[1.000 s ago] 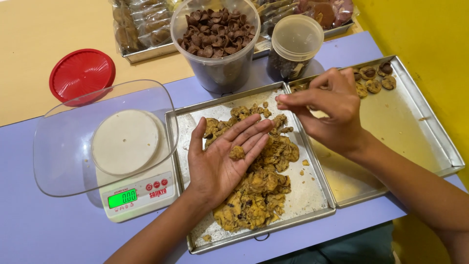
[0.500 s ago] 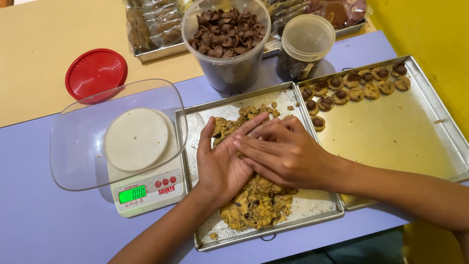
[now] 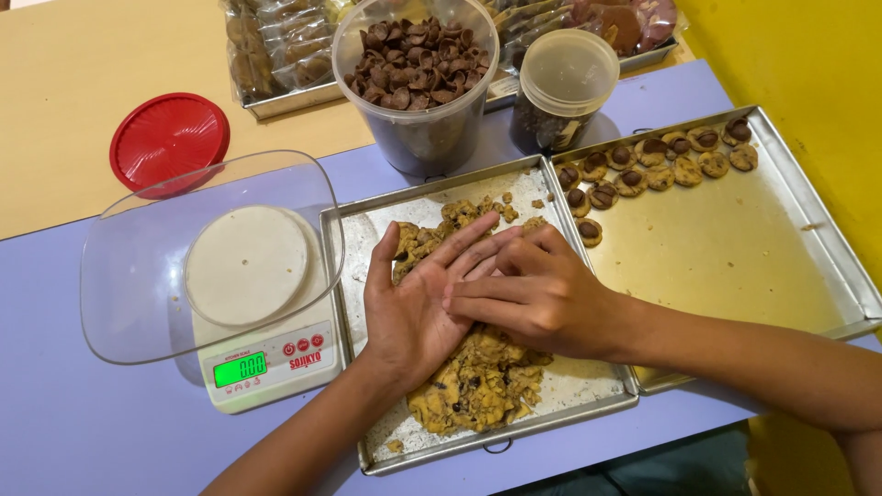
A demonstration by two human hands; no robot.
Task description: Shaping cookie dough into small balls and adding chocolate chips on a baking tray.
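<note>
My left hand (image 3: 413, 308) lies palm up over the cookie dough (image 3: 478, 381) in the left metal tray (image 3: 349, 266). My right hand (image 3: 537, 294) rests flat across its palm, fingers pointing left, pressing a bit of dough that stays hidden between the two palms. Lumpy brown dough with dark chips spreads below and above the hands. Small shaped cookies (image 3: 643, 170) topped with dark pieces sit in rows at the far end of the right metal tray (image 3: 735, 257).
A kitchen scale (image 3: 262, 354) with a clear plastic bowl (image 3: 138, 276) stands at the left. Behind the trays are a tub of chocolate pieces (image 3: 418, 55), a lidded small jar (image 3: 562, 87) and a red lid (image 3: 168, 140). Packaged treats line the back.
My right hand came back from the right tray and now lies across my left palm, covering the dough bit that lay there. The view shifted slightly.
</note>
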